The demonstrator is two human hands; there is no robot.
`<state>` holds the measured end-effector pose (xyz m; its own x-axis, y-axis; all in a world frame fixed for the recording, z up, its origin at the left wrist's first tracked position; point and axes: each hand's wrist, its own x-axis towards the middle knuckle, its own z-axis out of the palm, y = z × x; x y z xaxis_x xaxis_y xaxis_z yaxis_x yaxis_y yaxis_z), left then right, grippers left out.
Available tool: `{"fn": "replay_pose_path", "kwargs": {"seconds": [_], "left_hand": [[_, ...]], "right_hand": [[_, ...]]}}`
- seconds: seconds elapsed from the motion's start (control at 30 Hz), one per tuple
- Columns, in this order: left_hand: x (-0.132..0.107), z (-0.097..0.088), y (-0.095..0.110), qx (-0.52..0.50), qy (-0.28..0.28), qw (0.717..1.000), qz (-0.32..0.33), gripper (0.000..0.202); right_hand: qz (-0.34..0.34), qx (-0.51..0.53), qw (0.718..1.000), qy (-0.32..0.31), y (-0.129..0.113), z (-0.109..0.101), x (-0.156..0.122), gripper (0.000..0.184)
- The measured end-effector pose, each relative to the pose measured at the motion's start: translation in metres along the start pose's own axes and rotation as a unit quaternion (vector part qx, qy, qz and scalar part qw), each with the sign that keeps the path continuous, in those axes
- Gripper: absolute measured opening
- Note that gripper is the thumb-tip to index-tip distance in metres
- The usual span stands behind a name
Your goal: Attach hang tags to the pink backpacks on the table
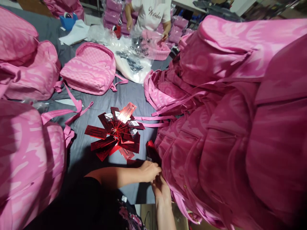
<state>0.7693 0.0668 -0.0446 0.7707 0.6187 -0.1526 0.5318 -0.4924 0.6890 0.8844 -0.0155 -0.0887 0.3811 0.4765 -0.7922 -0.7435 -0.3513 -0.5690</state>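
My left hand (150, 171) reaches in with bent fingers pressed together at the edge of the row of pink backpacks (187, 150). Just below it, my right hand (161, 187) comes up from the bottom, its fingers meeting the left ones. What the fingertips pinch is too small and shaded to make out. A shiny red tag (153, 151) lies right above the left hand, against the nearest backpack. Another dark red tag (134, 163) shows beside the left wrist. Further up the table, a fanned bundle of red hang tags (115, 131) is joined by red strings at its middle.
More pink backpacks (24, 153) stand on the left, and one lies farther back (88, 68). Clear plastic bags (134, 57) lie on the grey-covered table (81, 127). Across it, a person in a white shirt (151, 16) handles a pink bag. Wrapped pink bundles (112, 14) are stacked behind.
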Motion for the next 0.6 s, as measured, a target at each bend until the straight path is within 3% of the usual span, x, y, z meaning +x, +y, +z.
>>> {"fn": "replay_pose_path", "kwargs": {"seconds": [0.1, 0.3, 0.47, 0.6], "left_hand": [[-0.003, 0.000, 0.000, 0.013, 0.025, 1.000, -0.012, 0.018], [-0.002, -0.003, -0.004, 0.040, -0.017, 0.998, 0.046, 0.009], [-0.001, 0.005, -0.004, 0.069, 0.037, 0.995, 0.055, 0.018], [0.000, 0.012, -0.006, 0.044, 0.048, 0.997, 0.039, 0.017]], "right_hand": [[0.009, 0.005, 1.000, 0.011, 0.001, 0.000, 0.002, 0.011], [0.010, -0.003, 1.000, 0.000, 0.001, 0.002, 0.002, 0.013], [0.012, 0.008, 1.000, -0.023, -0.001, 0.003, -0.001, 0.015], [0.022, 0.032, 0.999, -0.030, -0.005, 0.007, -0.008, 0.016]]}}
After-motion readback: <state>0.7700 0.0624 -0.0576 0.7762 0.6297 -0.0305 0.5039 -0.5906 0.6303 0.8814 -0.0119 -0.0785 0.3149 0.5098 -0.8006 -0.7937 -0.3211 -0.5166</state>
